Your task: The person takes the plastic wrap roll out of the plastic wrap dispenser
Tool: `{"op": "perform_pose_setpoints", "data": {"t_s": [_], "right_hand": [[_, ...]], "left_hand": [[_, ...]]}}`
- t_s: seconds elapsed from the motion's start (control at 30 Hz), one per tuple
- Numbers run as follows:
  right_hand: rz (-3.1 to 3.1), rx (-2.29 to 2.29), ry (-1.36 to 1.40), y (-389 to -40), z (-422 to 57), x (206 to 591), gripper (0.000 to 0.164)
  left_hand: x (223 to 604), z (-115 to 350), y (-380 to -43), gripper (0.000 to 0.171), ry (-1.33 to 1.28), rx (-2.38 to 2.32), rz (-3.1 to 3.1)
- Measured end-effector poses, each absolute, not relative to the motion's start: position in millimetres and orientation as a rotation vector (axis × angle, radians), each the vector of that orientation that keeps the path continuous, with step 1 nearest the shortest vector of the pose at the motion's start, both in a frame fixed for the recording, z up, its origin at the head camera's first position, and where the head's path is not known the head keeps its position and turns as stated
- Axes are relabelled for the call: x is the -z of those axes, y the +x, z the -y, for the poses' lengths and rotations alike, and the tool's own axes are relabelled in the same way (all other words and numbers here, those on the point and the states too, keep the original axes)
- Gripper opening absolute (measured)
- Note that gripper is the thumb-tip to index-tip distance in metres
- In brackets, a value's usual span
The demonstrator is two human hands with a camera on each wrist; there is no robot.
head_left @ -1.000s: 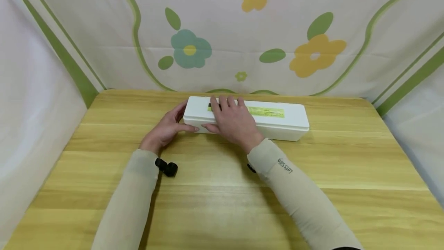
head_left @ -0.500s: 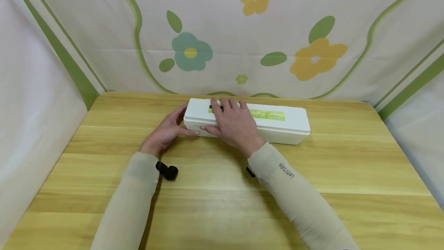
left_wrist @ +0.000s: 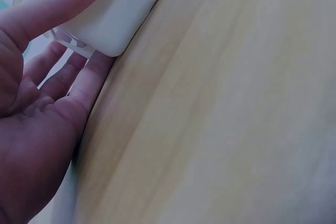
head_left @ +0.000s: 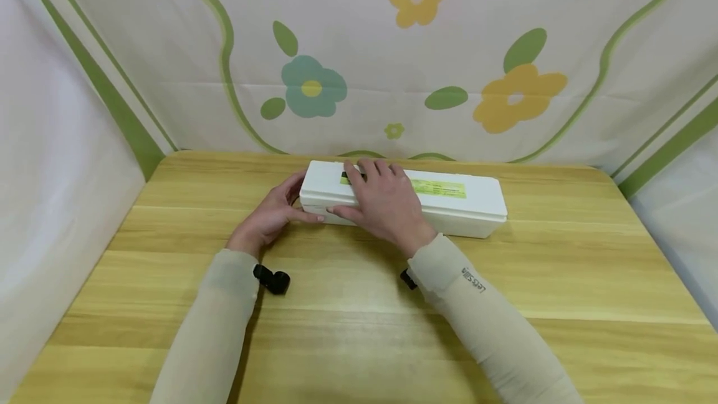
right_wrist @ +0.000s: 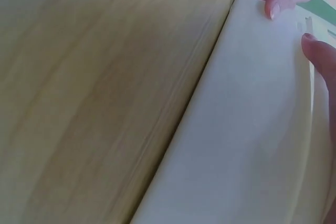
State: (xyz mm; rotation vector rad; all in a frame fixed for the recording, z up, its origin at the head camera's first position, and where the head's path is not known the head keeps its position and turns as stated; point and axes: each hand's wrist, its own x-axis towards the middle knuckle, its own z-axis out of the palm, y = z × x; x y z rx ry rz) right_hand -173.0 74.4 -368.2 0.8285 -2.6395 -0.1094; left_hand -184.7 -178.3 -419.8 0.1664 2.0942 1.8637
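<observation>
A long white lidded box (head_left: 471,195) lies crosswise near the back of the table, a yellow-green label (head_left: 440,187) on its top. My left hand (head_left: 270,214) grips its left end, thumb along the front face and fingers round the end. In the left wrist view, the fingers (left_wrist: 94,74) reach under the box's corner, beside slotted edges. My right hand (head_left: 387,204) lies over the lid left of the middle. Its fingers reach across the top and its thumb (right_wrist: 317,53) presses at the lid's front edge. It covers part of the label and a small dark patch.
The box stands on a wooden table (head_left: 336,341) with its back edge close behind. A white curtain (head_left: 364,30) with printed flowers hangs behind and at both sides. Small black cameras (head_left: 272,279) are strapped at the wrists, over beige sleeves (head_left: 207,323).
The head view has tilted slightly, so everything sits a little lower in it. Both hands keep their places on the box, which shows no clear movement on the table.
</observation>
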Motion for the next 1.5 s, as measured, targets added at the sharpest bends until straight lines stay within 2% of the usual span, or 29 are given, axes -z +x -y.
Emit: {"op": "perform_pose_setpoints", "data": {"t_s": [0.57, 1.1, 1.5], "right_hand": [[2.674, 0.159, 0.762, -171, -88, 363, 0.091], [2.768, 0.055, 0.637, -162, -163, 368, 0.096], [2.677, 0.019, 0.641, -157, -223, 376, 0.099]], "left_hand": [[421, 178, -184, 0.112, 0.167, -1.876, -2.105], [421, 177, -185, 0.111, 0.166, -1.884, -2.095], [421, 176, -185, 0.112, 0.180, -1.859, -2.119]]}}
